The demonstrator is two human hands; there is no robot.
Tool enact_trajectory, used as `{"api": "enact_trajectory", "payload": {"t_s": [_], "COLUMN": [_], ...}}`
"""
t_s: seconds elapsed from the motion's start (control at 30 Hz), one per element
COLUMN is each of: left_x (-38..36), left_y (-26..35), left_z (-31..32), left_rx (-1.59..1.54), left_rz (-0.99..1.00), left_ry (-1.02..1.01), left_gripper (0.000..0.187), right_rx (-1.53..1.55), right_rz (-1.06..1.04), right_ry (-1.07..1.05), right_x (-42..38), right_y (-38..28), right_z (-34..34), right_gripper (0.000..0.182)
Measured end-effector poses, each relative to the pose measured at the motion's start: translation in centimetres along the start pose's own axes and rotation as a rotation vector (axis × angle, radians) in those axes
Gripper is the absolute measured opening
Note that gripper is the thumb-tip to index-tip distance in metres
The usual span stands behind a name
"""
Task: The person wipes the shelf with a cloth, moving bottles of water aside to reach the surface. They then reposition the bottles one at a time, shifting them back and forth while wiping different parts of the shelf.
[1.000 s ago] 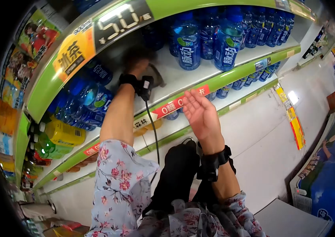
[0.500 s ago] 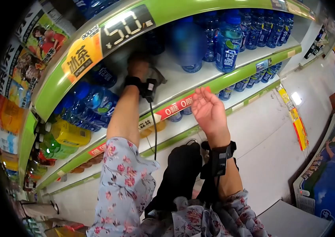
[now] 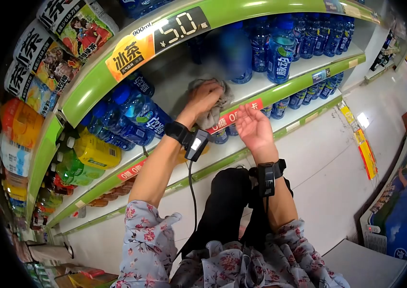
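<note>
— Two hands are up at the shelf, both yours. How many hold something?

— One. Your left hand is closed over one grey cloth, bunched and pressed on the white shelf at about 12 o'clock from your chest. Your right hand is spread open, palm up, holding nothing, just at 4 o'clock from the cloth, in front of the red price strip.

— And the bottles?

— One blue bottle stands clear at 2 o'clock from the cloth, with a blurred one beside it; the rows behind run too deep to count. One yellow bottle lies at 8 o'clock, a shelf lower. You wear two black wristbands, one per wrist.
</note>
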State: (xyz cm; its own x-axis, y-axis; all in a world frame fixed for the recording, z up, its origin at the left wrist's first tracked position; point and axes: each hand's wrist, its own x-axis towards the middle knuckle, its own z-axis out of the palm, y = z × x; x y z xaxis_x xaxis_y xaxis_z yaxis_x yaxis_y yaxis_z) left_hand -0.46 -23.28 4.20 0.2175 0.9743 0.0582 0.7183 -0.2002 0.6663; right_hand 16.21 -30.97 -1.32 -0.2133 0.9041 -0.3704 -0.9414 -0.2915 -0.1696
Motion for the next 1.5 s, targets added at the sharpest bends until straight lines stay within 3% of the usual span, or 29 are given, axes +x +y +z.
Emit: {"api": "enact_trajectory", "payload": {"t_s": [0.07,0.1,0.2,0.3,0.37,0.43,0.53,0.67,0.7,0.8,0.83,0.9,0.97,1.03,1.1,1.23,1.3,1.4,1.5], "left_x": [0.4,1.7,4.6,11.5,15.0,17.1,18.9,18.6,16.0,14.5,11.7,15.5,14.5,14.1,12.5,8.2,5.0,1.2,1.9], "left_y": [1.4,-0.1,-2.7,-7.2,-8.1,-7.9,-8.8,-11.1,-8.5,-8.1,-5.2,-15.0,-15.1,-15.1,-13.0,-6.5,-1.9,-1.2,-1.0], "left_z": [-1.3,-1.0,-1.5,-1.1,-2.5,-2.9,-3.4,-3.7,-3.6,-4.5,-5.5,-7.0,-8.1,-7.2,-7.7,-0.2,1.4,4.1,2.9], "left_rx": [-0.199,-0.324,-0.353,0.212,-0.053,0.067,-0.156,-0.053,-0.075,0.145,0.089,0.328,0.347,0.353,0.409,0.233,0.229,0.449,0.350], "left_rz": [-0.126,-0.249,-0.209,0.077,0.134,0.113,0.207,0.213,0.099,-0.054,-0.158,0.062,-0.092,-0.120,-0.254,-0.333,-0.217,-0.012,-0.122], "left_ry": [-0.125,0.016,0.468,0.839,0.700,0.751,0.547,0.606,0.624,0.858,0.793,0.810,0.767,0.866,0.706,0.922,0.779,0.499,0.333], "left_gripper": [0.034,0.031,0.041,0.058,0.066,0.073,0.070,0.073,0.068,0.059,0.054,0.054,0.057,0.058,0.052,0.040,0.050,0.058,0.055], "right_rx": [-0.011,-0.011,0.014,-0.002,0.003,0.043,0.054,0.055,0.062,0.078,0.089,0.096,0.094,0.102,0.126,0.117,0.114,0.125,0.097], "right_rz": [-0.014,-0.014,0.001,-0.011,-0.021,-0.026,-0.021,-0.019,-0.021,-0.017,-0.011,-0.010,-0.017,-0.017,-0.003,-0.009,0.009,0.023,0.042], "right_ry": [-0.003,0.005,0.006,-0.022,-0.039,-0.035,-0.075,-0.088,-0.080,-0.077,-0.081,-0.092,-0.106,-0.089,-0.084,-0.039,-0.018,-0.038,-0.011], "right_x": [0.3,0.3,0.5,0.7,0.9,0.9,0.9,1.1,1.0,0.9,0.8,0.8,0.9,1.1,0.8,0.8,0.6,0.0,-1.1], "right_y": [-0.5,-0.7,-1.1,-1.5,-1.8,-2.1,-2.5,-2.8,-2.8,-2.9,-2.9,-3.2,-3.4,-3.6,-3.3,-3.2,-3.2,-3.4,-3.5], "right_z": [0.1,0.4,1.4,1.6,1.7,1.7,1.8,1.7,1.7,1.6,1.4,1.3,1.2,1.2,1.6,1.0,0.8,0.5,0.1], "right_gripper": [0.023,0.023,0.019,0.020,0.021,0.020,0.017,0.015,0.015,0.015,0.015,0.015,0.015,0.015,0.016,0.015,0.015,0.015,0.015]}}
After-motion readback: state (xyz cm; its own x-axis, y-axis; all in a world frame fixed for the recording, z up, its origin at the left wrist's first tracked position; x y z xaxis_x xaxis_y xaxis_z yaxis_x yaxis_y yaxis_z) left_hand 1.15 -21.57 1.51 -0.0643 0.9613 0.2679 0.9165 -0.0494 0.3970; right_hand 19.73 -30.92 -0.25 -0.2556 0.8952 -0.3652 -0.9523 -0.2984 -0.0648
